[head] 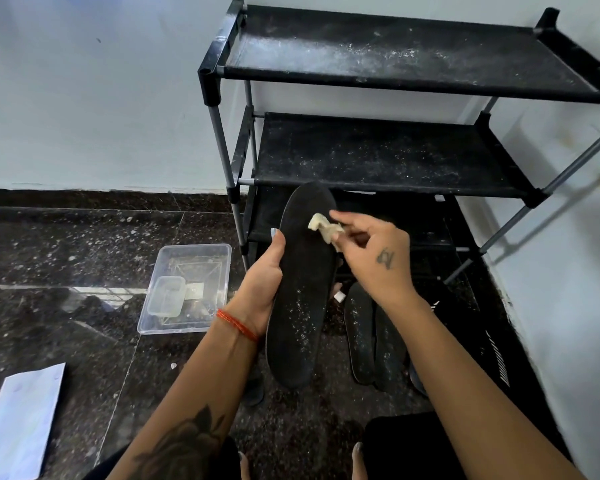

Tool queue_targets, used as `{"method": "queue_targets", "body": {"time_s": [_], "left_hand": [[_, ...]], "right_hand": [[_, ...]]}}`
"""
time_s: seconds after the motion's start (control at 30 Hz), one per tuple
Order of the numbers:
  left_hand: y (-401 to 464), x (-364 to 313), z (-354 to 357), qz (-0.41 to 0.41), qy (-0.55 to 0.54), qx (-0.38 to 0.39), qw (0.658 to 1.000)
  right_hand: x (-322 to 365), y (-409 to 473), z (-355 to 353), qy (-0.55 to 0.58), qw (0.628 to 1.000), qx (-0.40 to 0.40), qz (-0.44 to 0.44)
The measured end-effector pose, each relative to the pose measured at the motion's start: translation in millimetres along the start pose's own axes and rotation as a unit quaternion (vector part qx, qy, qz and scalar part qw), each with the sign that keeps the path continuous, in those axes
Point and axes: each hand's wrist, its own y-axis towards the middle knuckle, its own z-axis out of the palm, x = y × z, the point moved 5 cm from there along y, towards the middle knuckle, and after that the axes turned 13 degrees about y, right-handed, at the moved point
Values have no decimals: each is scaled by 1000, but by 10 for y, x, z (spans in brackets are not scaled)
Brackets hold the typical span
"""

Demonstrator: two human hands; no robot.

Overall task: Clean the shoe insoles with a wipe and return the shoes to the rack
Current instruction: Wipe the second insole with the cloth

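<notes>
My left hand (262, 282) grips a long black insole (303, 289) by its left edge and holds it up, toe end pointing away, in front of the rack. White specks dot its lower half. My right hand (371, 258) pinches a crumpled beige wipe (323, 227), whose tip touches the insole near the toe. Two more dusty black insoles (374, 337) lie on the floor to the right. The black shoe rack (388, 154) stands against the wall with dusty bare shelves.
A clear plastic box (187, 289) with a smaller tub inside sits on the dark speckled floor at left. A white sheet (18, 424) lies at the bottom left. A black shoe (492, 344) lies by the right wall. My knees show at the bottom edge.
</notes>
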Motion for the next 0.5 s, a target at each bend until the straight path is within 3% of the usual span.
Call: {"method": "queue_targets", "body": {"time_s": [0.13,0.27,0.4,0.43,0.5], "left_hand": [[-2,20,29,15,29,-2,999],[12,-23,-28,28,12,-25,999],[4,-59,-106,17,1,-33,999],[4,-65,-116,17,5,-34,999],[-9,-73,-96,15,-4,-31,999]], "right_hand": [[23,-87,228,-108,991,54,-59],[181,-188,339,-76,980,134,-126],[143,-187,301,-59,959,269,-72],[114,-155,246,-62,960,265,-58],[92,-51,77,-53,982,170,-62]]}}
